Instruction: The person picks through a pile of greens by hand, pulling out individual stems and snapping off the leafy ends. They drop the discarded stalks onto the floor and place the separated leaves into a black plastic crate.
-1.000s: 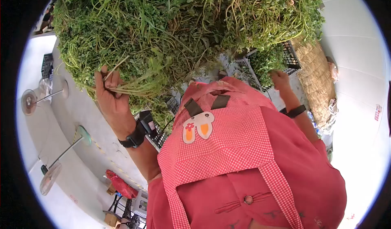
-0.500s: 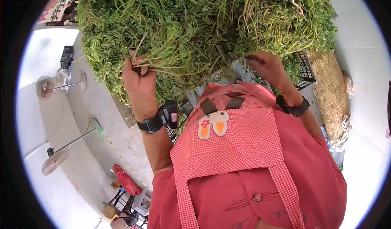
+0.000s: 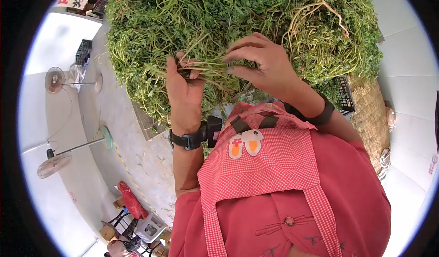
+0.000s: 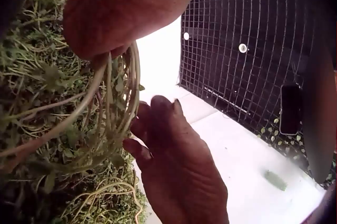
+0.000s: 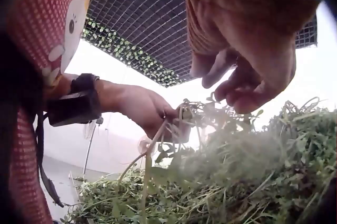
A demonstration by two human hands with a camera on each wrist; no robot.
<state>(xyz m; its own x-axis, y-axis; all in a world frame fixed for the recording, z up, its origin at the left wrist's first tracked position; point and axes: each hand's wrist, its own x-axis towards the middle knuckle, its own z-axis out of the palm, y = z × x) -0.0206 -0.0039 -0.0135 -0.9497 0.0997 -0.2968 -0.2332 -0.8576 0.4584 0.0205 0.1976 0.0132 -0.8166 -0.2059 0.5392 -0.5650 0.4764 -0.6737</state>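
Observation:
My left hand (image 3: 185, 85) grips a small bunch of leafy green stems (image 3: 201, 67) at the front of a big heap of the same greens (image 3: 183, 19). In the left wrist view the stems (image 4: 131, 84) run down from under the left fingers. My right hand (image 3: 270, 65) is just to the right of the bunch, thumb and fingers apart at its leafy side. In the right wrist view, the right hand (image 5: 253, 40) hangs over the greens with bent fingers and nothing seen between them, while the left hand (image 5: 145, 108) pinches the stems beyond it.
A black plastic crate (image 3: 345, 95) stands below the heap on the right, beside a woven straw roll (image 3: 366, 115). Standing fans (image 3: 55, 165) are on the floor at left. A red bundle (image 3: 131, 201) and a white crate (image 3: 150, 227) lie lower left.
The right hand has risen from the crate at the right and moved left to the bunch. The left hand keeps its hold on the stems, and the head view has shifted.

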